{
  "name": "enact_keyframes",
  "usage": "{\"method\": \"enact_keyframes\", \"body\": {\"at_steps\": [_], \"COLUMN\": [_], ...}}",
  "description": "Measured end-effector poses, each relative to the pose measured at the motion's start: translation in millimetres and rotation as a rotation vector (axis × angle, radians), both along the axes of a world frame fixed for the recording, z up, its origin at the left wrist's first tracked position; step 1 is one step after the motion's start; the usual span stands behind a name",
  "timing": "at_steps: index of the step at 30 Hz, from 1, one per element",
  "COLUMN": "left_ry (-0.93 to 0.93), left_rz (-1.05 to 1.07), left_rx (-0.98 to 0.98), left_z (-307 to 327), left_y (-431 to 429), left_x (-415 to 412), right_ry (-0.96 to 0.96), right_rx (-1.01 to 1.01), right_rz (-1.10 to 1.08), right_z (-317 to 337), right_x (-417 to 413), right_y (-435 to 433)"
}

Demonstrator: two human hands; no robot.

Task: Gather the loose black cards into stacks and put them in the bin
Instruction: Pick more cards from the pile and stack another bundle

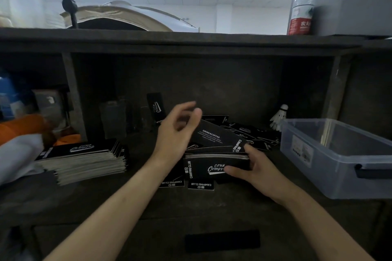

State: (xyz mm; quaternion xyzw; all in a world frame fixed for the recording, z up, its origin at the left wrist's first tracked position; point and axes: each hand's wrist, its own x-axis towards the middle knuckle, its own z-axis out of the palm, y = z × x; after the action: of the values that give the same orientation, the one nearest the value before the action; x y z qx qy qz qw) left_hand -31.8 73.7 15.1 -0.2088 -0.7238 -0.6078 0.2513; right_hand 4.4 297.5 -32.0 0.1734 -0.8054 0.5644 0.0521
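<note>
1. The right hand [257, 172] grips a held stack [203, 167] of black cards. Its thumb curls across the front face and its fingertips wrap the right end. The face reads "Club Camping" in script, with "CAMPING CLUB" along its left end.
2. The left hand [176, 133] is raised just left of the stack, its fingers loosely spread and blurred. Its thumb meets the upper end of a tilted card [216, 135] printed "DRINK&COFFEE". Whether it pinches the card I cannot tell.
3. Loose cards [254, 135] lie scattered beyond the right fingertips, reaching the bin's left wall.
4. The clear bin [307, 167] stands open-topped right of the right hand; its small label is unreadable.
5. Left of the left wrist, across bare dark wood, sits a tall stack [84, 161] with the same script.
6. The shelf edge [191, 46] runs above both hands. On top, far right, stands a bottle [301, 2] whose red label bears Chinese characters.
</note>
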Motion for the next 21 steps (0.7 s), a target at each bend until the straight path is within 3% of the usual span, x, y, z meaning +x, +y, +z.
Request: {"method": "enact_keyframes", "body": {"at_steps": [3,5,7,12,18,21], "left_ry": [0.003,-0.088,-0.163,-0.429,-0.438,-0.413], "left_rz": [0.126,0.245,0.308,0.105,0.195,0.232], "left_rx": [-0.337,-0.42,-0.375,0.118,0.025,0.009], "left_z": [-6,-17,-30,-43,-33,-31], "left_y": [5,1,-8,7,28,37], "left_x": [-4,-6,-9,3,-2,-2], "right_ry": [-0.008,-0.027,-0.031,-0.038,-0.025,0.017], "right_rx": [0.032,0.026,0.029,0.149,0.074,0.172], "right_rz": [-0.014,-0.042,-0.046,0.0,-0.119,-0.146], "right_z": [0,-1,-1,-1,-4,-3], "right_x": [-3,-5,-6,-8,-11,-8], "right_y": [1,3,4,2,4,1]}}
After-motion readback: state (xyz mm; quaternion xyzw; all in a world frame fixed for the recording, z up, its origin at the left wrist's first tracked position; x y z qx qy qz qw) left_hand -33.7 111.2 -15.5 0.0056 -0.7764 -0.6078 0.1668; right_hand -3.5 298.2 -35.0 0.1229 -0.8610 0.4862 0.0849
